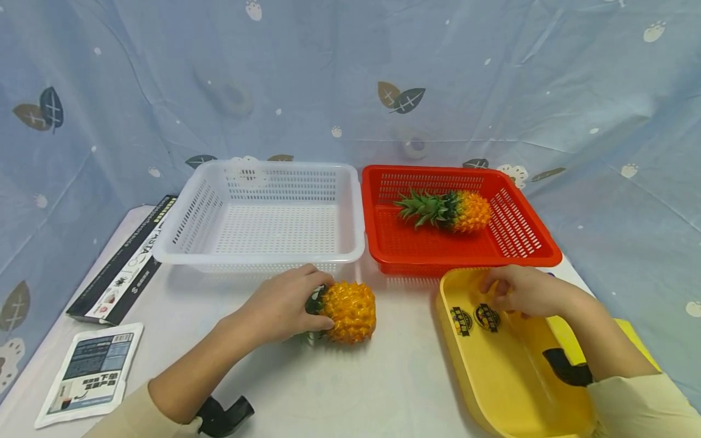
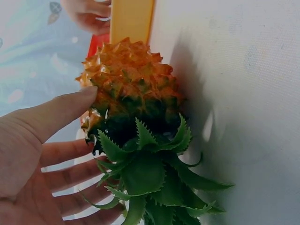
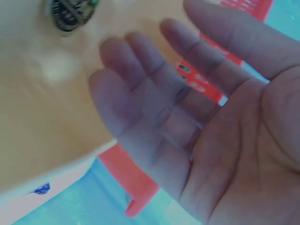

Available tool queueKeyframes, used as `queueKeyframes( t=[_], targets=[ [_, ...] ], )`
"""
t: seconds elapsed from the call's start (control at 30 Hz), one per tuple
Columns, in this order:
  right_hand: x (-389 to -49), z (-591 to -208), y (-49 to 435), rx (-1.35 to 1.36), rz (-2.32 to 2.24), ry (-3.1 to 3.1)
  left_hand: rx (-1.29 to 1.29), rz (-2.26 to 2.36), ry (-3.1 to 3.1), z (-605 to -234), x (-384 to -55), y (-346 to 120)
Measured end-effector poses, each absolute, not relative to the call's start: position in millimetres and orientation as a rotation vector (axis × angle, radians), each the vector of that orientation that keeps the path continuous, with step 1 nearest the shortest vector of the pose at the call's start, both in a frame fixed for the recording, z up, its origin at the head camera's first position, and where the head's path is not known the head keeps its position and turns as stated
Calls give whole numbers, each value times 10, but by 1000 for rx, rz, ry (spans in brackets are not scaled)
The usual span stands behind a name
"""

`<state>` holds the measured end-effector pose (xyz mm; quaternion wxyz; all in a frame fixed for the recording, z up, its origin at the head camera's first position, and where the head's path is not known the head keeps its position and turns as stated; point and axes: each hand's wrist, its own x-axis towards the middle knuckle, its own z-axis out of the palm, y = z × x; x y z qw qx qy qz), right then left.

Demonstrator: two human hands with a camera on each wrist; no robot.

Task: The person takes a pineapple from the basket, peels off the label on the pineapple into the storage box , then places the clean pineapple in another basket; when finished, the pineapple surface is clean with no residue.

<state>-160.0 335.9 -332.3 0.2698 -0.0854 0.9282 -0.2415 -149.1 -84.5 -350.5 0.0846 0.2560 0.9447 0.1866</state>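
On the white table in front of me lies an orange pineapple (image 1: pixel 350 313) with a glossy, spiky skin. My left hand (image 1: pixel 290 304) holds it near its dark green leafy end, thumb on one side and fingers on the other. In the left wrist view the thumb presses the orange skin, while the other fingers pass partly behind the leaves (image 2: pixel 145 173). My right hand (image 1: pixel 520 291) hovers over the far end of a yellow basin (image 1: pixel 506 371). Its fingers are loosely bent, and the right wrist view shows nothing in the palm (image 3: pixel 229 136).
A white mesh basket (image 1: pixel 257 258) stands at the back left, beside a red basket (image 1: pixel 421 264) with another pineapple (image 1: pixel 465 211) in it. Far left lie a long black-and-white box (image 1: pixel 123 267) and a flat white packet (image 1: pixel 90 374). Black round labels (image 1: pixel 486 317) mark the basin.
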Motion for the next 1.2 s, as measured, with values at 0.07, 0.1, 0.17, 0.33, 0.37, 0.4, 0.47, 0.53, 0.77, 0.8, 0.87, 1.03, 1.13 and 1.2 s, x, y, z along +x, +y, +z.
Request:
queueKeyframes(
  t=[0.07,0.1,0.17,0.33,0.37,0.4,0.47,0.53,0.77,0.8,0.87,1.03,1.13,1.2],
  targets=[
    [-1602,-3295,3339,-273,-660,2504,764,554,2819,-3503,-1490,-845],
    [-1602,-3283,3327,-296,-668,2504,763,554,2819,-3503,-1489,-846],
    [-1602,-3264,3300,-348,-675,2505,762,554,2820,-3503,-1488,-846],
    [-1589,-3227,3213,-508,-700,2515,757,557,2823,-3501,-1479,-854],
    [-1587,-3217,3194,-539,-711,2516,757,557,2824,-3500,-1478,-855],
    [-1586,-3206,3174,-567,-718,2518,758,558,2824,-3500,-1478,-856],
    [-1584,-3178,3123,-605,-734,2516,757,556,2827,-3503,-1477,-858],
    [-1580,-3147,3065,-637,-755,2509,753,557,2824,-3504,-1473,-856],
    [-1564,-3027,2809,-716,-779,2519,736,573,2813,-3511,-1464,-840],
    [-1567,-3014,2766,-716,-772,2531,734,577,2812,-3512,-1464,-840],
    [-1578,-2994,2676,-712,-762,2557,728,581,2812,-3513,-1462,-843],
    [-1613,-2984,2466,-739,-767,2615,728,574,2817,-3515,-1457,-849],
    [-1630,-3010,2352,-744,-779,2625,740,562,2820,-3516,-1455,-841],
    [-1635,-3032,2281,-754,-802,2610,739,558,2819,-3518,-1451,-833]
  ],
)
